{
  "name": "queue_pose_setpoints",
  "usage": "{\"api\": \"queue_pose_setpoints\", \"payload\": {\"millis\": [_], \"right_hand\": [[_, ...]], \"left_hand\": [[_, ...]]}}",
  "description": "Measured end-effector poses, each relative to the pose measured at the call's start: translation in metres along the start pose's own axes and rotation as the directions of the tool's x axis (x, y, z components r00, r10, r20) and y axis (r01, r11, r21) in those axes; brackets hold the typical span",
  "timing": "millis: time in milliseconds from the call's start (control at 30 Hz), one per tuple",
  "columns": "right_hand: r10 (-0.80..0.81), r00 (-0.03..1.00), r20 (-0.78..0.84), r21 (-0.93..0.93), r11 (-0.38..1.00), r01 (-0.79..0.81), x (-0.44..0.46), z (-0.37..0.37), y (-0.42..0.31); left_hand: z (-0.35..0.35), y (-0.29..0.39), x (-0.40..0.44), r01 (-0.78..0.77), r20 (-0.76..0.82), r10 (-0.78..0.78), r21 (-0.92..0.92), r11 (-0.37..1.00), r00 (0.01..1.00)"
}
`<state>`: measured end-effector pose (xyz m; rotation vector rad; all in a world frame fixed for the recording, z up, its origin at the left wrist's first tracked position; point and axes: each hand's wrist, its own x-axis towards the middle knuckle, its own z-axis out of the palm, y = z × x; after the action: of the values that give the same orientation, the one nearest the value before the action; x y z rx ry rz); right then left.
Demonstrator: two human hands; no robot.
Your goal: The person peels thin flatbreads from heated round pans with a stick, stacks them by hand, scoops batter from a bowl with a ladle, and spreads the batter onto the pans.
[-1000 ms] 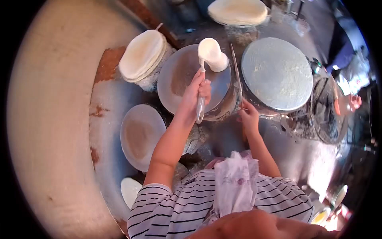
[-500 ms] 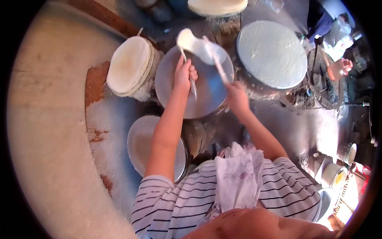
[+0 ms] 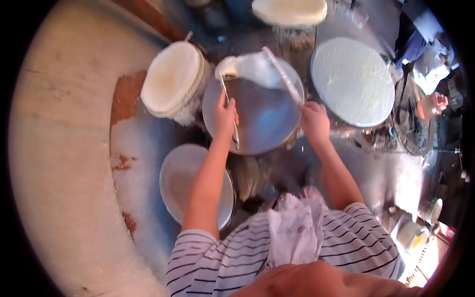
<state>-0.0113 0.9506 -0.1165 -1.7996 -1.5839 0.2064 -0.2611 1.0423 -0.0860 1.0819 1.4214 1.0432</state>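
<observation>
My left hand is closed around the thin handle of a ladle, whose batter-coated bowl hangs over the far left of a round griddle. White batter lies across the far part of that griddle, running from the ladle toward the right. In my right hand is a long, flat spreader stick, gripped at its near end by the griddle's right rim. The stick slants across the batter's right side. The lower edge of the stick blurs into the batter.
A stack of round flatbreads stands to the left, another stack at the back. A second griddle on the right bears a pale, thin layer. A third griddle lies below my left forearm. Pots stand at lower right.
My right hand has moved right and slightly nearer to me with the spreader stick. The ladle's bowl has come lower. The whole view has shifted a little.
</observation>
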Motion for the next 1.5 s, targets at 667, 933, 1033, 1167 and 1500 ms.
{"api": "queue_pose_setpoints", "payload": {"millis": [667,933,1033,1167,1500], "right_hand": [[-0.153,0.983,0.106,0.008,0.988,0.153,0.041,0.021,-0.01],[-0.429,0.85,0.305,0.265,0.896,0.358,0.095,0.073,-0.014],[-0.519,0.738,0.431,0.324,0.852,0.41,0.106,0.067,-0.026],[-0.685,0.66,0.307,0.488,0.709,0.509,0.111,0.064,-0.017],[-0.727,0.489,0.482,0.517,0.687,0.511,0.168,0.068,0.012]], "left_hand": [[-0.056,-0.035,-0.073,-0.035,-0.302,0.294,0.642,0.766,0.907],[-0.006,0.002,-0.083,0.29,-0.517,0.177,0.695,0.658,0.837],[0.006,-0.046,-0.116,0.221,-0.559,0.29,0.673,0.706,0.777],[0.052,-0.002,-0.148,0.217,-0.65,-0.191,-0.041,0.975,0.735],[0.084,0.032,-0.201,-0.111,-0.087,-0.271,-0.991,-0.074,0.959]]}}
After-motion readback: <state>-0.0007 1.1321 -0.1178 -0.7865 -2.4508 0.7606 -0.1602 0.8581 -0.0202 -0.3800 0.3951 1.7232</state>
